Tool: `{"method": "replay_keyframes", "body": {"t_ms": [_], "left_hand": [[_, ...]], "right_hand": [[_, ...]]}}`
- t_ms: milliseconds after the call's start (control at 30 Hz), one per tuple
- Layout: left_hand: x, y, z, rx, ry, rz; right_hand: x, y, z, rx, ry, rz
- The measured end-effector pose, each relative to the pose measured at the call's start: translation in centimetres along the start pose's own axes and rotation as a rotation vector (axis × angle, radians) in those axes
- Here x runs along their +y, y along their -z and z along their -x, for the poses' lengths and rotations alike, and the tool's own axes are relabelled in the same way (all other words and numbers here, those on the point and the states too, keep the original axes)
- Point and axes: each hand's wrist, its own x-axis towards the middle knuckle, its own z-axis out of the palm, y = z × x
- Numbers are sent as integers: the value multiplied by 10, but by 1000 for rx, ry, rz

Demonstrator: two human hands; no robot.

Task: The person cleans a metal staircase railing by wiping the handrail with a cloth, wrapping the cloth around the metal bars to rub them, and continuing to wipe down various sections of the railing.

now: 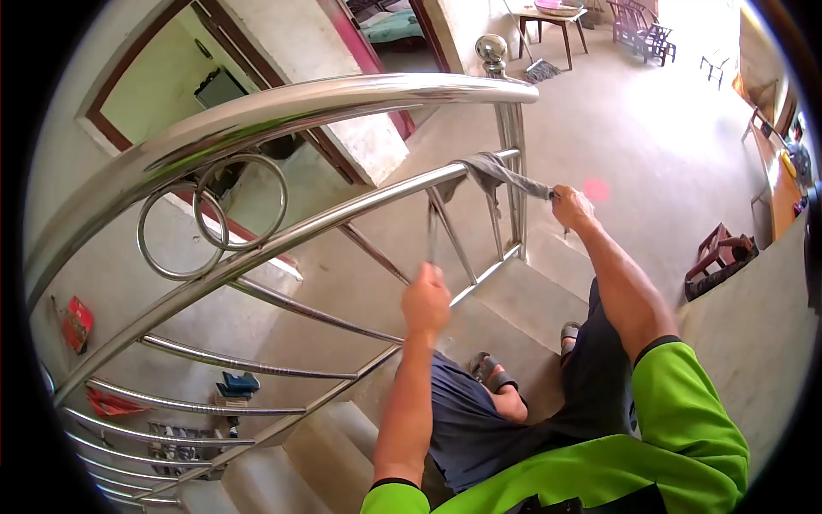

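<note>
Pale concrete floor (pixel 634 128) spreads out below a concrete staircase (pixel 338 450), with bright light falling across it toward the upper right. Beyond the stairs, a doorway gives a glimpse of a bed (pixel 394 27) with teal bedding, and a mop (pixel 541 70) leans near a small worktop (pixel 543 15) that bears a basin (pixel 561 7). Farther right is a slatted wooden chair (pixel 634 30); a second, longer worktop (pixel 781 199) runs along the right side, with a dark reddish wooden seat (pixel 717 250) near it.

Along the stairs curves a shiny metal railing: a thick handrail (pixel 342 96) on top, a thinner rail (pixel 347 206) beneath, and two overlapping metal rings (pixel 285 201) between them. A ball finial (pixel 491 49) tops the post (pixel 511 128) at its far end.

Grey cloth (pixel 486 169) is looped over the thinner rail, just beside that post. The right hand (pixel 572 208) grips one end, drawing it out sideways beyond the post. The left hand (pixel 426 300) is closed in a fist around the other end, a blurred strip running down from the rail. Below the arms, one sandal (pixel 497 373) shows on a step.
</note>
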Motion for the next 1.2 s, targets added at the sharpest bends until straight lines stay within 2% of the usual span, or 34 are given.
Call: {"method": "replay_keyframes", "body": {"t_ms": [33, 100, 133, 200, 333, 400, 467, 500, 567, 700, 767, 833, 933, 1000, 1067, 1100, 1167, 1200], "left_hand": [[-5, -13, 14, -157, -44, -165], [13, -19, 38, -406, -80, -330], [24, -17, 45, -406, -79, -328], [39, -8, 55, -610, -91, -384], [19, -10, 57, -618, -86, -305], [17, -6, 41, -479, -37, -171], [11, -6, 18, -287, -12, -166], [10, -2, 5, -278, -4, -162], [9, 5, -13, -38, 35, -136], [3, -12, -4, -24, 29, -96], [18, -23, 19, -246, 39, -141], [32, -18, 39, -315, -4, -147], [32, -3, 69, -431, -37, -157], [28, 6, 80, -483, -26, -159], [26, 12, 90, -447, 92, 52], [22, 8, 91, -450, 100, 51], [15, -9, 85, -413, 8, 30], [19, -14, 80, -409, 7, 33]], "right_hand": [[-8, 2, 2, 1, 0, 0], [-34, 14, 12, 19, 178, -206], [-50, 23, 20, 18, 179, -205], [-81, 37, 35, -2, 261, -359], [-79, 29, 40, -22, 316, -252], [-45, 16, 24, 111, 236, -114], [-20, 17, 14, 104, 99, 5], [-8, 19, 10, 53, 7, 59], [12, 19, 6, 82, 5, 42], [19, 17, 5, 77, -13, 22], [9, 11, 9, -243, 67, -166], [-40, 31, 42, -331, 186, -344], [-85, 40, 59, -277, 308, -394], [-102, 44, 63, -294, 283, -457], [-100, 34, 57, -391, 287, -601], [-98, 22, 56, -399, 284, -601], [-99, 10, 57, -628, 135, -1063], [-100, 11, 61, -747, 119, -1163]]}}
